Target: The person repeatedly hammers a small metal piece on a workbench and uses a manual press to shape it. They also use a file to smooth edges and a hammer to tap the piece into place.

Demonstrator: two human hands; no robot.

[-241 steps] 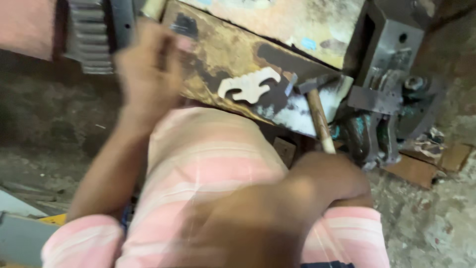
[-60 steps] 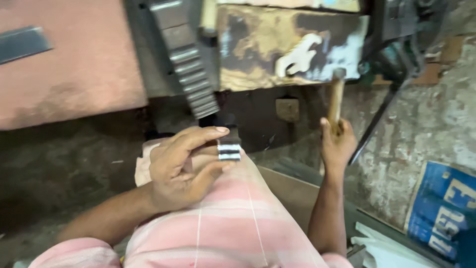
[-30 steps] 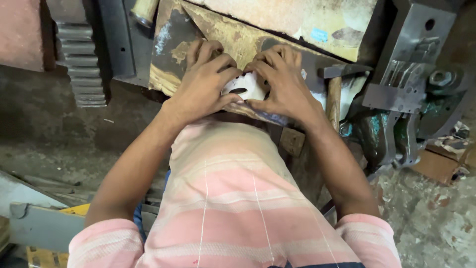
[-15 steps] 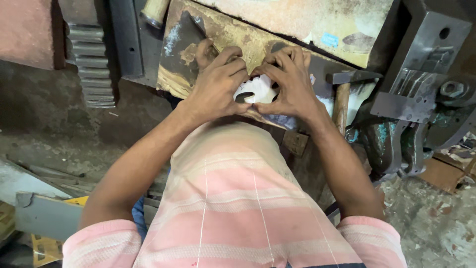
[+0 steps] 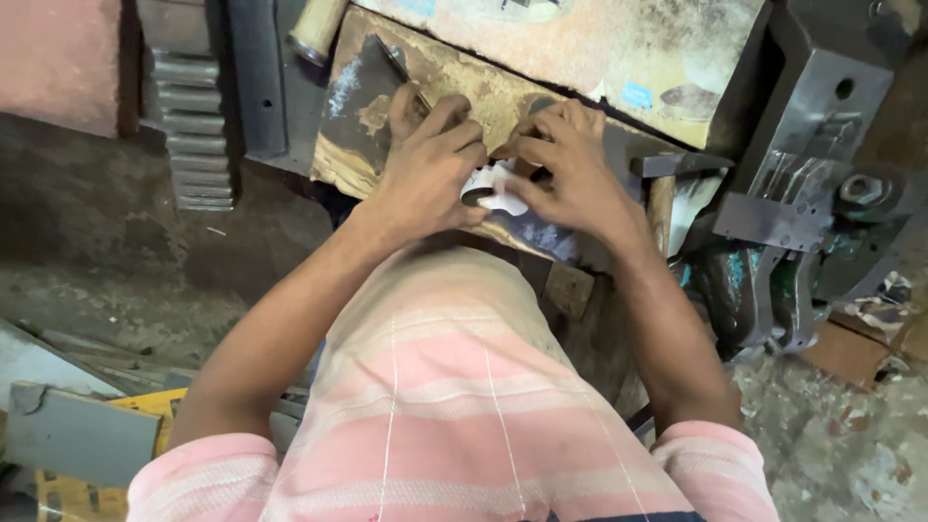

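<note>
Left hand (image 5: 425, 179) and right hand (image 5: 570, 174) both pinched on white cut-out piece (image 5: 491, 186) atop worn wooden block (image 5: 387, 116).

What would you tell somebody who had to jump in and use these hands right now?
Left hand: fingers curled on the small white cut-out piece, pressing it on the worn wooden block.
Right hand: pinching the same piece from the other side.
The wooden-handled hammer lies by the right wrist, held by nobody.
The grey metal press stands to the right.
Done: the piece sits on the block, both hands on it.
Left: cannot tell.
</note>
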